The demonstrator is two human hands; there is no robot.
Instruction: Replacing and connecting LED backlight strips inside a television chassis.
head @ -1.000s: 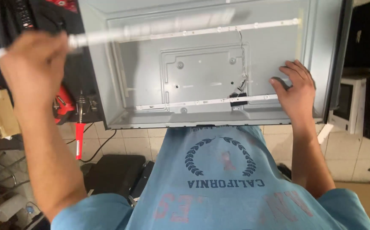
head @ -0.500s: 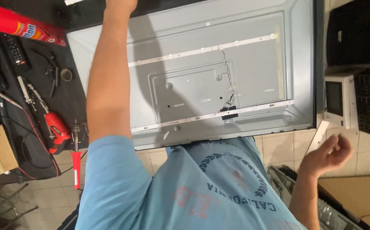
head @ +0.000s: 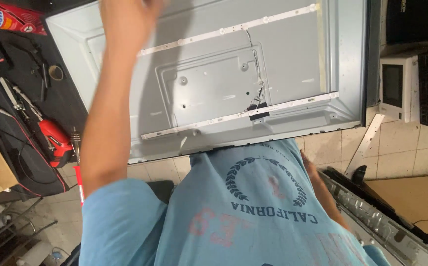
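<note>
Fingers of my left hand (head: 130, 15) are blurred and cut by the top edge of the view, so I cannot tell whether they are spread or curled; the hand is raised over the upper left part of the open grey television back panel (head: 292, 64), near the upper LED strip (head: 228, 29). My right hand is out of view, with only its forearm (head: 322, 189) showing beside my light blue shirt (head: 253, 216). The panel lies in front of me with a lower LED strip (head: 238, 115) across it, and a red tool (head: 55, 140) lies on the black bench (head: 22, 103) to the left.

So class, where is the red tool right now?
In the head view the red tool lies at the left on the black bench, just left of the person's raised left arm and the grey panel.
</note>
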